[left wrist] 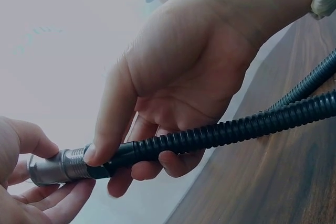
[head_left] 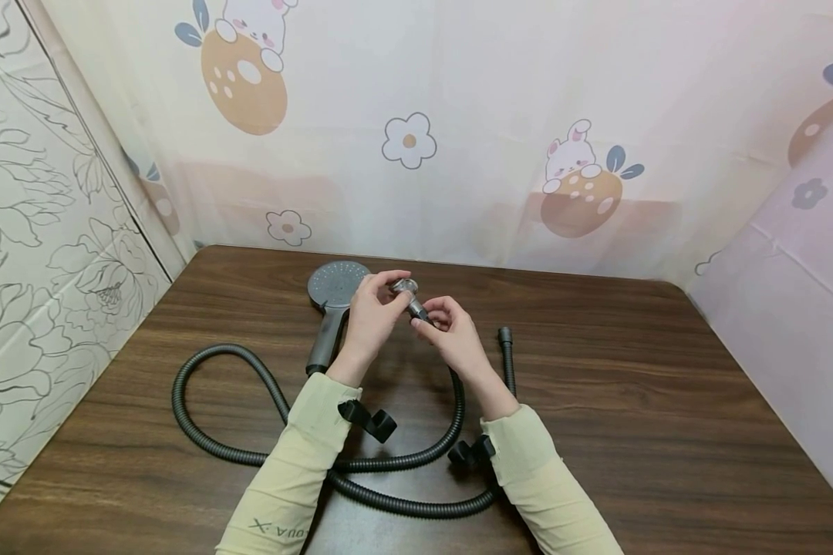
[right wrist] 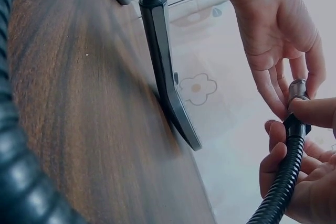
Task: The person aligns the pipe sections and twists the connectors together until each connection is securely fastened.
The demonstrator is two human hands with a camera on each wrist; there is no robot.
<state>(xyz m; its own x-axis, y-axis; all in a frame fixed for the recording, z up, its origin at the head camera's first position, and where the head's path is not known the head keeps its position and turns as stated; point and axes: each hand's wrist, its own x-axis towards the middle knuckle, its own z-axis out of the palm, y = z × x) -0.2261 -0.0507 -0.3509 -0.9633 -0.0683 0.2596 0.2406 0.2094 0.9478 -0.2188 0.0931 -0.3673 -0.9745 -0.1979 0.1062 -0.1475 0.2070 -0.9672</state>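
Note:
My left hand (head_left: 370, 320) pinches a small silver metal fitting (left wrist: 50, 170) between thumb and fingers, above the back middle of the table. Opposite it, my right hand (head_left: 461, 343) grips the black end of a ribbed shower hose (left wrist: 220, 134), thumb on its collar. Fitting and hose end are in line and meet, with silver threads showing between them in the left wrist view. A dark grey handheld shower head (head_left: 338, 289) lies beside my left hand, its handle toward me. The right wrist view shows the bare threaded end of its handle (right wrist: 157, 35).
The hose loops across the wooden table (head_left: 632, 408) under both forearms. Its other end (head_left: 505, 336) lies right of my right hand. Black straps with mounts (head_left: 368, 420) sit on both wrists. A patterned curtain (head_left: 486, 185) hangs behind the table's back edge.

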